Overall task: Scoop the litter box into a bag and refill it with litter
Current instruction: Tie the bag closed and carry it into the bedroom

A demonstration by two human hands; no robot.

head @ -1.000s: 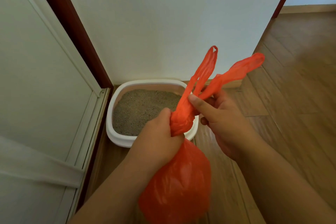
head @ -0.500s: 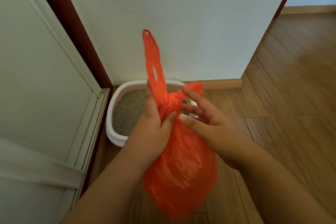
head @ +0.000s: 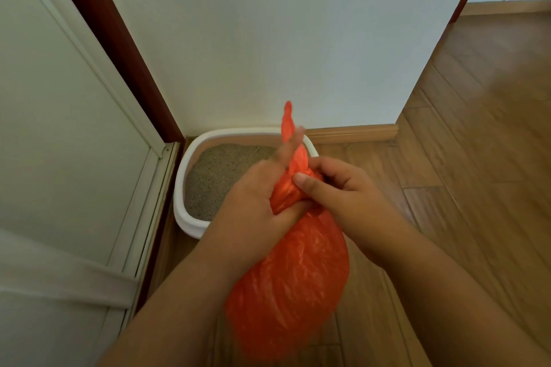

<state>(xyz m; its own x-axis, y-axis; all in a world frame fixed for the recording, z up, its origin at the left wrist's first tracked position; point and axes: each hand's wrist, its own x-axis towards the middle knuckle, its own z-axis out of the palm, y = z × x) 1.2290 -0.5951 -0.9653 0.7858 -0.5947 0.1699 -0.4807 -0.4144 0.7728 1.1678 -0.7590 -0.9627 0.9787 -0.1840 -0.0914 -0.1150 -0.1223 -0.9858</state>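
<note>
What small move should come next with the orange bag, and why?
Probably pull the upright handle strip to cinch the knot. Both hands are on the neck of the orange bag: the left hand grips below the twist, the right hand pinches the bunched knot, and one strip stands free. The bag hangs full in front of the litter box.

bag [head: 292, 286] hangs before the litter box [head: 190, 222], which stands against the wall [head: 268, 39].
</note>
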